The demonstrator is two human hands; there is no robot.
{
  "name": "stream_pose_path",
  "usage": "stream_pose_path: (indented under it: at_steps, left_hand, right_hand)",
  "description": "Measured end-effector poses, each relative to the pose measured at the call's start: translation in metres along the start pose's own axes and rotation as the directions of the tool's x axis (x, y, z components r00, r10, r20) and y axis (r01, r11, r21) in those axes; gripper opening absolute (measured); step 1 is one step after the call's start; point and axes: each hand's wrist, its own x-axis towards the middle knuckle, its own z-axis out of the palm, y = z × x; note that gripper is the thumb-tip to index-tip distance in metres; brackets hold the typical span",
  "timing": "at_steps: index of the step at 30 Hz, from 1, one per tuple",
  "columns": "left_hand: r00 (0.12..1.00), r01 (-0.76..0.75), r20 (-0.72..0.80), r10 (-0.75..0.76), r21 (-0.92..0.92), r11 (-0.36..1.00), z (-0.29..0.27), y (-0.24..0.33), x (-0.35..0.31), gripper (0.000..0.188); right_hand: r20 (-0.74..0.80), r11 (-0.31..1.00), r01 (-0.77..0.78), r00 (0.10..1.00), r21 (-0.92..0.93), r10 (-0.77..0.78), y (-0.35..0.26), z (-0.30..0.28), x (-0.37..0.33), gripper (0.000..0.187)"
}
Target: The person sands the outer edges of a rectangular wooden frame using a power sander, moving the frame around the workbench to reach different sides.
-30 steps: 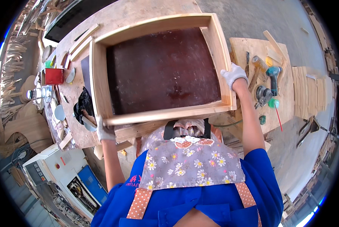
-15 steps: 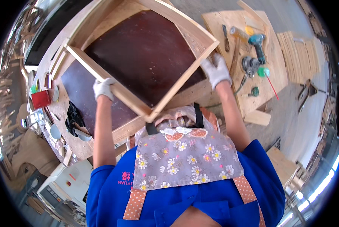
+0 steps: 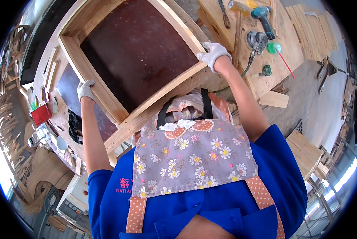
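Note:
A rectangular frame (image 3: 100, 85) of pale wooden boards sits at a slant over the bench, with a dark red-brown smooth panel (image 3: 138, 51) showing inside it. My left hand (image 3: 85, 91), in a white glove, is closed on the frame's left side. At the right corner my right hand (image 3: 214, 55), gloved too, grips the wood with its fingers over the edge. Parts of both hands' fingers are hidden by the boards. Beneath the frame's left side a bluish dark sheet (image 3: 69, 85) lies on the bench.
On the right-hand wooden table (image 3: 222, 34) lie a teal power drill (image 3: 263, 20), a round sander (image 3: 257, 41) with a hose, and a green bottle with a red tube (image 3: 274, 48). To the left are a red box (image 3: 41, 115) and a black plastic bag (image 3: 74, 126).
The frame has turned and shifted left, settling lower over the bench. My left hand moved left with it. My right hand went from spread fingers beside the corner to gripping it.

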Motion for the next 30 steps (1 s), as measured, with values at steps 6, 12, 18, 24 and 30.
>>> stream_pose_path:
  at_steps: [6,12,18,24,30]
  left_hand:
    - [0.999,-0.002,-0.054,0.005,0.050,0.999,-0.001,-0.013,0.002,0.016]
    - [0.997,0.038,-0.062,-0.039,-0.013,0.999,0.009,-0.009,-0.008,0.018]
    - [0.970,0.219,0.162,-0.183,-0.241,0.946,0.007,-0.016,-0.017,0.032]
    - [0.945,0.313,0.167,-0.280,-0.227,0.922,0.001,-0.012,-0.047,0.046]
    - [0.945,0.323,0.072,-0.319,-0.053,0.945,-0.015,-0.034,-0.043,0.050]
  right_hand:
    - [0.044,0.998,0.064,0.997,-0.015,-0.063,0.002,-0.014,0.004,0.043]
    - [0.066,0.996,0.087,0.994,0.011,-0.087,0.017,-0.014,0.014,0.048]
    - [-0.109,0.945,-0.018,0.992,0.325,0.056,0.035,-0.053,0.009,0.052]
    - [-0.560,0.919,-0.350,0.731,0.183,0.390,0.141,-0.098,0.022,0.083]
    - [-0.516,0.820,-0.484,0.640,0.306,0.570,0.178,-0.096,0.031,0.096]
